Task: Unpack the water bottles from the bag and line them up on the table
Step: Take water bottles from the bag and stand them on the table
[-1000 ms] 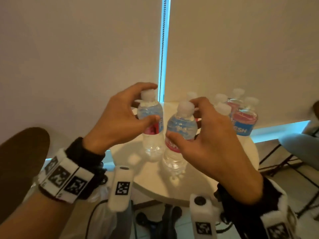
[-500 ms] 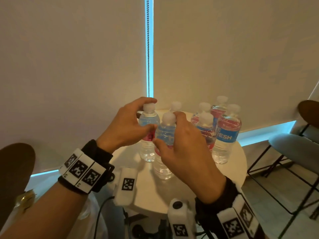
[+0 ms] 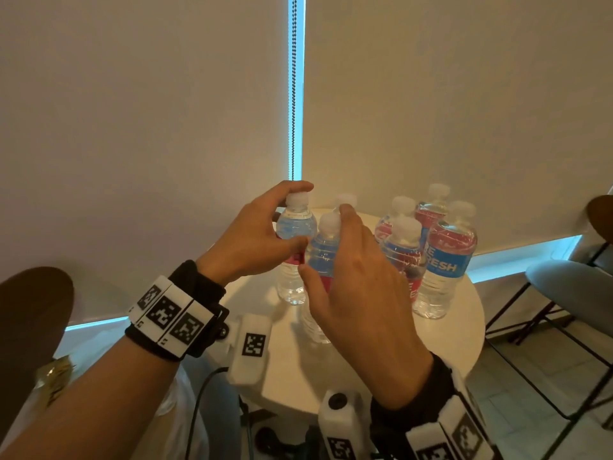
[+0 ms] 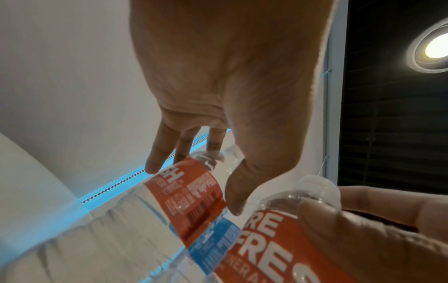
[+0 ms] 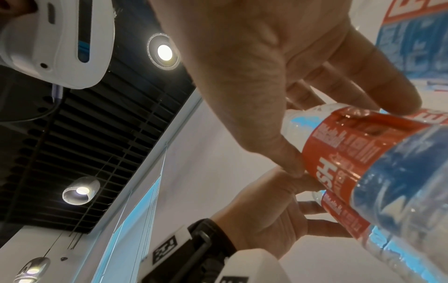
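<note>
Clear plastic bottles stood on the round worktop [image 3: 381, 370]: head view showed the left hand [image 3: 252, 240] grasping one bottle [image 3: 295, 254] at twelve o'clock, the right hand [image 3: 358, 280] another [image 3: 320, 260]. Left wrist view showed its fingers [image 4: 157, 153] curled round the shoulder. Right wrist view showed fingers [image 5: 378, 84] pinching the label; full, probably heavy, slippery, best held there.

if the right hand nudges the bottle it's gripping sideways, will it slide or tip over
Probably tip rather than slide: the bottle is tall and narrow, and the right hand grips it high, near the cap. It looks full, so likely heavy for its size. The thin, ribbed plastic would probably flex under a squeeze.
</note>
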Available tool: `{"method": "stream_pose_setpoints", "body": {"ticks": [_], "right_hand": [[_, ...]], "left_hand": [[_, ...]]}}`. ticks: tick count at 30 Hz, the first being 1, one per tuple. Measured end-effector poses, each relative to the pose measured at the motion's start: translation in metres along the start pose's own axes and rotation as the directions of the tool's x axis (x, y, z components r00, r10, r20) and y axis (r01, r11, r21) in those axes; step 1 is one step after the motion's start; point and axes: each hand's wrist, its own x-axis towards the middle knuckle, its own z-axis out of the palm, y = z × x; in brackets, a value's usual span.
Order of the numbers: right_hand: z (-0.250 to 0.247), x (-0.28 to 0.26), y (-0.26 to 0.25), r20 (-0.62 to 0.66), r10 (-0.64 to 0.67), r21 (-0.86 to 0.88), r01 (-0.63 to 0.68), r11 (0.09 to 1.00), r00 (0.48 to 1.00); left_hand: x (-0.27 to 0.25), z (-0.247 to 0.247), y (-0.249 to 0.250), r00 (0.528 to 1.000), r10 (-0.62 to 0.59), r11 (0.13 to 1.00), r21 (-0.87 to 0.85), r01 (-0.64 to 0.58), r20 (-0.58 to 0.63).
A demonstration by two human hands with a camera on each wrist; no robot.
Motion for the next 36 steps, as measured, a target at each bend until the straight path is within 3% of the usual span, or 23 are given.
{"method": "stream_pose_setpoints", "body": {"ticks": [6,9,12,14,16,19,23,25,28,30,33,36], "right_hand": [[0.0,-0.011,-0.002,-0.091,-0.022,-0.094,0.013,0.996,0.996],[-0.014,-0.022,-0.006,-0.103,-0.006,-0.055,0.0,0.998,0.995],[-0.031,-0.039,-0.016,-0.22,-0.155,0.094,0.179,0.979,0.963],[-0.029,-0.055,-0.027,-0.258,-0.255,0.24,0.318,0.917,0.932],[-0.009,-0.07,-0.04,-0.202,-0.324,0.421,0.38,0.823,0.924],[0.047,-0.088,-0.051,0.011,-0.426,0.604,0.334,0.724,0.905],[0.15,-0.107,-0.051,0.414,-0.504,0.623,0.168,0.764,0.758],[0.207,-0.116,-0.049,0.535,-0.468,0.594,0.08,0.8,0.703],[0.277,-0.123,-0.05,0.647,-0.373,0.528,-0.037,0.849,0.665],[0.312,-0.126,-0.053,0.712,-0.298,0.476,-0.124,0.871,0.636],[0.358,-0.129,-0.062,0.751,-0.233,0.445,-0.214,0.869,0.618],[0.388,-0.131,-0.074,0.734,-0.179,0.418,-0.229,0.879,0.655]], "left_hand": [[-0.004,-0.005,-0.01,1.0,-0.001,1.0,0.009,0.001,-0.005],[-0.017,-0.018,-0.013,0.999,-0.039,0.999,0.028,0.04,-0.038],[-0.041,-0.038,-0.024,0.987,-0.074,0.997,0.02,0.078,-0.145],[-0.061,-0.053,-0.04,0.973,-0.114,0.993,0.02,0.121,-0.203],[-0.085,-0.065,-0.061,0.953,-0.176,0.981,0.034,0.19,-0.247],[-0.127,-0.076,-0.102,0.897,-0.291,0.937,0.093,0.338,-0.332],[-0.194,-0.077,-0.163,0.79,-0.432,0.832,0.146,0.535,-0.434],[-0.223,-0.071,-0.186,0.71,-0.509,0.763,0.126,0.634,-0.488],[-0.258,-0.055,-0.221,0.603,-0.598,0.658,0.106,0.746,-0.529],[-0.273,-0.046,-0.245,0.495,-0.69,0.554,0.054,0.83,-0.529],[-0.284,-0.041,-0.271,0.265,-0.831,0.362,-0.114,0.925,-0.489],[-0.288,-0.037,-0.288,0.136,-0.872,0.286,-0.263,0.921,-0.471]]}}
